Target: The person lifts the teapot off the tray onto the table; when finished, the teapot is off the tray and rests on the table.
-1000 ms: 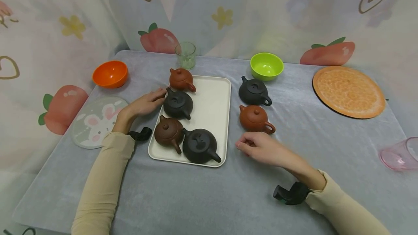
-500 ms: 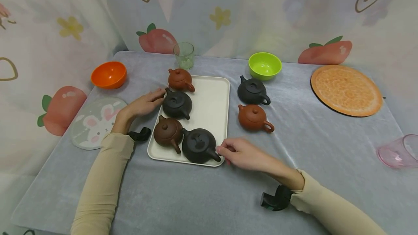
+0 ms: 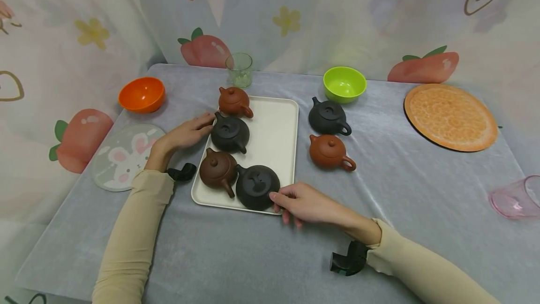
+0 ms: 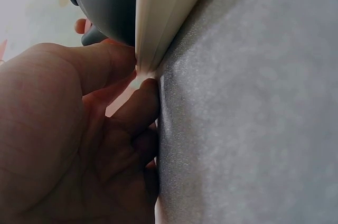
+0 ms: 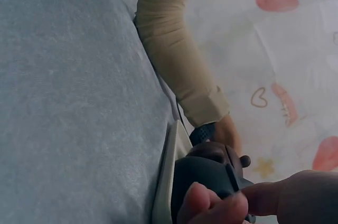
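Observation:
A cream rectangular tray (image 3: 270,149) lies on the table, bearing several small teapots. My right hand (image 3: 308,204) pinches the handle of the large black teapot (image 3: 257,186) at the tray's near right corner; thumb and fingers hide that handle. In the right wrist view the fingertips (image 5: 237,203) overlap the same pot's dark side. My left hand (image 3: 183,135) holds the tray's left rim, its thumb at the rim and fingers curled below in the left wrist view. Close to it sits another black teapot (image 3: 230,133). A dark brown teapot (image 3: 218,169) stands left of the gripped one.
A reddish-brown teapot (image 3: 234,102) occupies the tray's far left corner. Right of the tray stand a black teapot (image 3: 329,117) and an orange-brown teapot (image 3: 331,152). Around them are a green bowl (image 3: 344,84), orange bowl (image 3: 142,95), clear glass (image 3: 240,72), pink glass (image 3: 512,198) and round mats.
My right hand has moved left from beside the orange-brown teapot to the large black teapot and taken hold of its handle. The left hand stays at the tray's rim.

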A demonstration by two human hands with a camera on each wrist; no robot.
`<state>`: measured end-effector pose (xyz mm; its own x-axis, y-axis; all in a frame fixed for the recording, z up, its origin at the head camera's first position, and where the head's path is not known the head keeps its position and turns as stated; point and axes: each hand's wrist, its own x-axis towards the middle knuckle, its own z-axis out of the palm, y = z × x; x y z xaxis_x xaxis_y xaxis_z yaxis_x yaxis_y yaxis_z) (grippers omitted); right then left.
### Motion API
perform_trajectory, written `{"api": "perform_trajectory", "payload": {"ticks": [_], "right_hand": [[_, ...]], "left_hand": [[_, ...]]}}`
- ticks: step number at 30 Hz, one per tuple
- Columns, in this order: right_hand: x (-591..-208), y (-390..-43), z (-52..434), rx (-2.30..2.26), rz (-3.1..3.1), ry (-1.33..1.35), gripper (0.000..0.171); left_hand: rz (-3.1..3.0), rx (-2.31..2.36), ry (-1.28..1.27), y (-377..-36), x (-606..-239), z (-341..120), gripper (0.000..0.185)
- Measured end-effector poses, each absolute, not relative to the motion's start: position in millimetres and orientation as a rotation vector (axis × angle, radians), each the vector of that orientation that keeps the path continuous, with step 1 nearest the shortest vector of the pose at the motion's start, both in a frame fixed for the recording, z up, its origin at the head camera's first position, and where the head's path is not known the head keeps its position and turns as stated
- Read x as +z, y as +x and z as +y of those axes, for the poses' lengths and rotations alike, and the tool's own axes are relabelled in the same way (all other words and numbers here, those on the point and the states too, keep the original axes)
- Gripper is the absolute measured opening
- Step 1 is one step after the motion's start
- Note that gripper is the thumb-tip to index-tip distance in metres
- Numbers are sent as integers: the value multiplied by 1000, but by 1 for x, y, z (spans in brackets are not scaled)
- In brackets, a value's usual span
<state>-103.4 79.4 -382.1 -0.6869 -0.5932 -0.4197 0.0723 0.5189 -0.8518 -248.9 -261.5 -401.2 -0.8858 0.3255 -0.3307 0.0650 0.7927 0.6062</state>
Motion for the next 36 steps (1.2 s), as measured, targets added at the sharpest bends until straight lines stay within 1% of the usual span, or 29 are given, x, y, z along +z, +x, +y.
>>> {"api": "perform_trajectory", "payload": {"ticks": [12, 24, 30, 36], "right_hand": [[-384, -104, 76, -1194, 2110, -357, 46], [-380, -104, 77, -1197, 2090, -316, 44], [-378, -103, 76, -1196, 2103, -353, 46], [-381, -101, 76, -1231, 2081, -380, 44]], "left_hand": [[2574, 846, 358, -250, -401, -262, 55], [2576, 864, 382, -250, -400, -262, 54], [2578, 858, 377, -251, -402, -262, 54], [2575, 858, 360, -250, -403, -261, 54]]}}
